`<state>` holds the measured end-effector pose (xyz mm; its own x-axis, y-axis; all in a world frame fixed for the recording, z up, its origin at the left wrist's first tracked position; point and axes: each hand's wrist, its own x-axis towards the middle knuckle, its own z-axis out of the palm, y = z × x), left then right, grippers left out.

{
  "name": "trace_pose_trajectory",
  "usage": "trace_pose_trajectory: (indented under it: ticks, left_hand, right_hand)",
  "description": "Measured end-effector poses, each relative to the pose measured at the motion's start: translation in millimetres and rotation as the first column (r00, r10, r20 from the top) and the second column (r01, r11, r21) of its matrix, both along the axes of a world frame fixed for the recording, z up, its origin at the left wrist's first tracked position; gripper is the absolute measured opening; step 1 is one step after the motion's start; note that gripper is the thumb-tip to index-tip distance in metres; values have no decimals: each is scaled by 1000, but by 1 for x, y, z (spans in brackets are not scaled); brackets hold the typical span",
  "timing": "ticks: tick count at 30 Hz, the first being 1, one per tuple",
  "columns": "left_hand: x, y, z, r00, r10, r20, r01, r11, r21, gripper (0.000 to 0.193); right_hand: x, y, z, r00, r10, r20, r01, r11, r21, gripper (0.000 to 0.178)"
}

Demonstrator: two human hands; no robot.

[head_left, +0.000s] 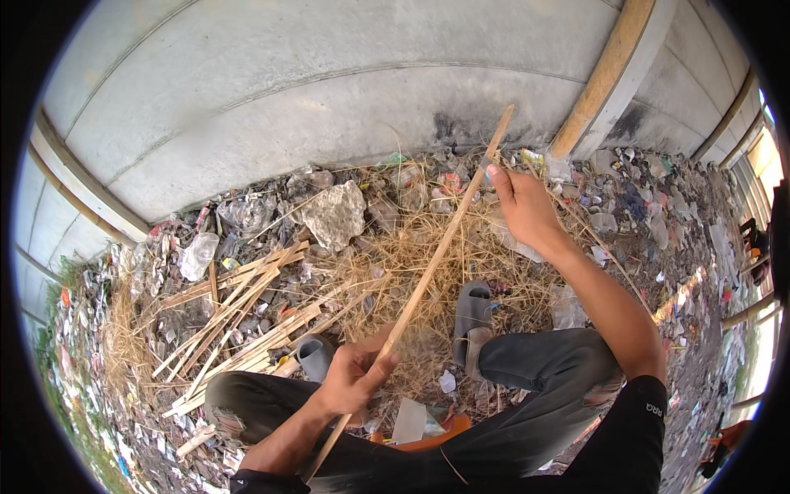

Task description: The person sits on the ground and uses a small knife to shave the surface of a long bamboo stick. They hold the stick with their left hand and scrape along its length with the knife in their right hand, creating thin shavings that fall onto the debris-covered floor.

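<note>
The left hand's (pixel 350 379) grip wraps 1 long wooden strip (pixel 436 263) below its middle; it slants up rightward to the right hand (pixel 527 207), whose grip holds a small, unclear grey object (pixel 485 163) against it near the top.

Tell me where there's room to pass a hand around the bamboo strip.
Probably over the dry straw, between the bamboo strip and the pale rock, though the ground there is covered. Crowded: the loose strips by the left sandal; the litter along the concrete wall.
</note>
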<state>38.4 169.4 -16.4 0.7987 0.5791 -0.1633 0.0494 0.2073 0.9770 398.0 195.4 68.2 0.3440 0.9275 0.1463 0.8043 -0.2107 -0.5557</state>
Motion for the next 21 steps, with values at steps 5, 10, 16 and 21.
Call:
trace_pose_trajectory:
  ticks: [5, 10, 16, 21]
  left_hand:
    - [15, 11, 8, 997, 69, 16, -68, 995, -77, 55]
    - [-1, 9, 12, 997, 60, 39, -59, 998, -19, 53]
    - [9, 14, 12, 997, 78, 3, -77, 990, -116, 53]
    - [-4, 13, 10, 991, 123, 54, -120, 990, -68, 53]
  right_hand:
    - [-82, -41, -26, 927, 374, -37, -375, 927, -1, 55]
    - [-44, 0, -3, 985, 171, -27, -172, 984, -38, 60]
    - [-67, -22, -24, 959, 282, 17, -282, 959, 41, 59]
    - [-76, -3, -10, 965, 256, -48, -258, 966, -26, 63]
